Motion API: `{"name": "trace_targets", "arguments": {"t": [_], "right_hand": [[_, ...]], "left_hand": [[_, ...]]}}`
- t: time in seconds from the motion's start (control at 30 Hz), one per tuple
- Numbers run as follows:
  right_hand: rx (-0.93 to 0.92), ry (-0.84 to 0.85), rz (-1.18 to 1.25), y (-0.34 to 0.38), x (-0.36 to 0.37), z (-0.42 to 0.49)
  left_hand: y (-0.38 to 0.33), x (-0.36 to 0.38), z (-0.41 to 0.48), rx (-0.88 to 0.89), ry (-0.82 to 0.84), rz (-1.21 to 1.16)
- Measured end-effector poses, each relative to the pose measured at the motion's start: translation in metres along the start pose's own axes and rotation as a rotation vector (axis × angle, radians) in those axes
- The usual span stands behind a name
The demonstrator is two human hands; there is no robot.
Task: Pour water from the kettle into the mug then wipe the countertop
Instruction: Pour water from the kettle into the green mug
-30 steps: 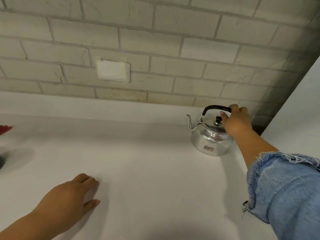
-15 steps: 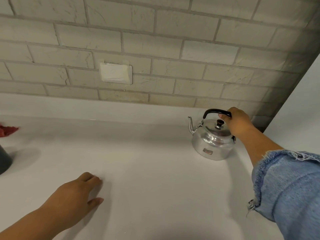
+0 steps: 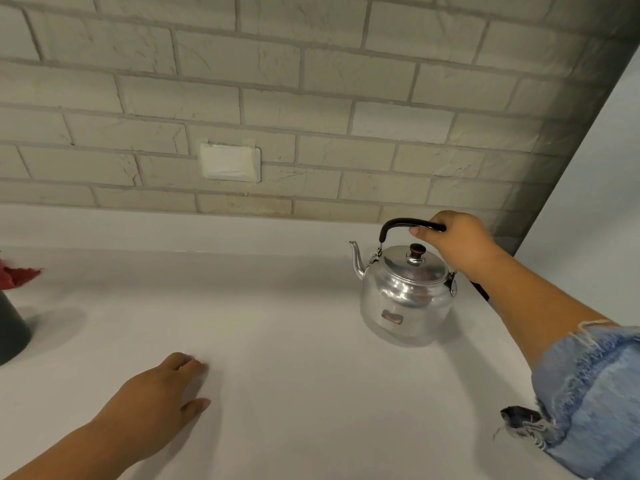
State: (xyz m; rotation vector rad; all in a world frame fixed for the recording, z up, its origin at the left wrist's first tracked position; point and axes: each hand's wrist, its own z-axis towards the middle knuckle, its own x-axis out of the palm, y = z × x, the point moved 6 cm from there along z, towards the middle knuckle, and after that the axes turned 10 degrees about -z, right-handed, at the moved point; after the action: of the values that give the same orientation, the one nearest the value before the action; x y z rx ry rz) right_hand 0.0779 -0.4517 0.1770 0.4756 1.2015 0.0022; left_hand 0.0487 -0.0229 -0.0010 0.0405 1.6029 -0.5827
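A shiny metal kettle (image 3: 403, 299) with a black handle and a spout pointing left stands at the right on the white countertop (image 3: 294, 341). My right hand (image 3: 460, 242) grips the right end of its raised handle. My left hand (image 3: 162, 393) rests on the countertop at the lower left, fingers relaxed, holding nothing. A dark mug (image 3: 10, 327) shows partly at the left edge. Behind it lies a red cloth (image 3: 15, 275), also cut off by the frame.
A brick-pattern wall with a white outlet plate (image 3: 230, 162) runs along the back of the counter. A pale panel (image 3: 595, 209) closes the right side just behind the kettle.
The view has shifted so the mug and red cloth show more at the left. My right hand has closed round the kettle handle. My left hand has stayed on the counter.
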Motion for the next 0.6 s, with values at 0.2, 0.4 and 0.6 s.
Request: {"name": "trace_targets", "arguments": {"t": [0.2, 0.4, 0.6], "right_hand": [[0.060, 0.035, 0.241, 0.019, -0.006, -0.032], [0.093, 0.148, 0.429, 0.040, -0.002, -0.069], [-0.037, 0.211, 0.447, 0.096, 0.005, -0.101]], "left_hand": [[0.005, 0.002, -0.003, -0.010, -0.005, -0.034], [0.014, -0.003, -0.008, -0.024, 0.007, -0.196], [0.027, -0.031, -0.039, -0.007, -0.098, -0.339]]}}
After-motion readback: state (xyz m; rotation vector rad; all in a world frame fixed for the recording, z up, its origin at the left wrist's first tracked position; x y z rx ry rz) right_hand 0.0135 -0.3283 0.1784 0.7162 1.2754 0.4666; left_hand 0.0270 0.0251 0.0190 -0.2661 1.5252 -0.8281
